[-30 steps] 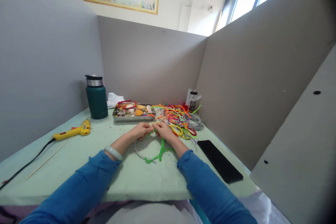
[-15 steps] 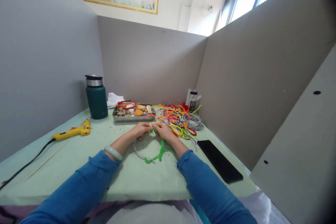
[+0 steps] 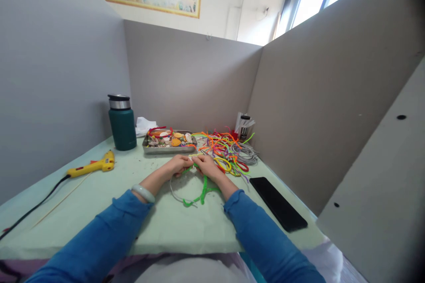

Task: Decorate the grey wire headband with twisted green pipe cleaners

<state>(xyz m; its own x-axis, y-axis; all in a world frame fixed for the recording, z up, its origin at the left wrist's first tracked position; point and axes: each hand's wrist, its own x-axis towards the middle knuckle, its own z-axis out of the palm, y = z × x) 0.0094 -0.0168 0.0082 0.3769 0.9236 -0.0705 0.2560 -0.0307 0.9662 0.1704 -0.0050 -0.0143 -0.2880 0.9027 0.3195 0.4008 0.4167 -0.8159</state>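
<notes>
A ring of grey wire [image 3: 173,191], partly wrapped in green pipe cleaner [image 3: 203,191], hangs toward me from between my hands, over the table. At its far side my left hand [image 3: 179,165] pinches the ring, fingers curled. Close beside it my right hand [image 3: 205,164] has thumb and fingers pressed together on the green pipe cleaner at the same stretch. Loose green ends stick out at the ring's near side and toward my right wrist. The exact spot under my fingertips is hidden.
Beyond my hands are a metal tray [image 3: 169,151] of shells and a heap of coloured pipe cleaners [image 3: 222,143] with coiled grey wire [image 3: 245,154]. Left stand a green bottle [image 3: 122,124] and a yellow glue gun [image 3: 91,167]; right lies a black phone [image 3: 278,203]. Partitions enclose the table.
Almost nothing differs. Both hands stay at the same place on the ring, with only a very slight shift of the green pipe cleaner.
</notes>
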